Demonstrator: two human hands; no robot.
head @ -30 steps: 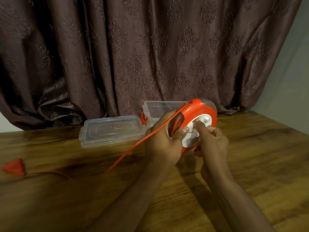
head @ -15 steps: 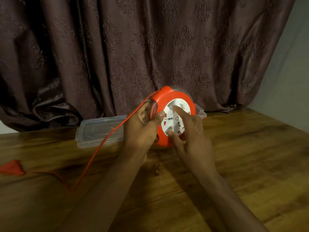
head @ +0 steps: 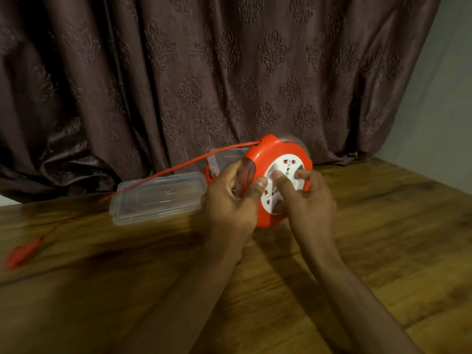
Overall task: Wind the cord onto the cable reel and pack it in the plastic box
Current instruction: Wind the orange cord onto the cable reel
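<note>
- Your left hand (head: 231,198) has its grip around the side of the cable reel (head: 278,180), with the thumb lying on the orange rim; the reel is held up above the worktop (head: 383,238), upright and a little tilted.
- Your right hand (head: 310,200) presses its fingertips (head: 277,176) on the white centre disc, curled as if to turn it.
- The cord (head: 178,167) leaves the top of the reel and runs left in a tight line, down towards the plug (head: 21,252), which lies on the worktop far left, blurred.
- I judge the winding step is in progress: much cord is not yet on the reel.
- The next move calls for more turns of the disc, while the left grip keeps the reel steady.
- The plastic box (head: 224,159) stands behind the reel, mostly hidden; its lid (head: 158,198) lies beside it, so packing comes later.
</note>
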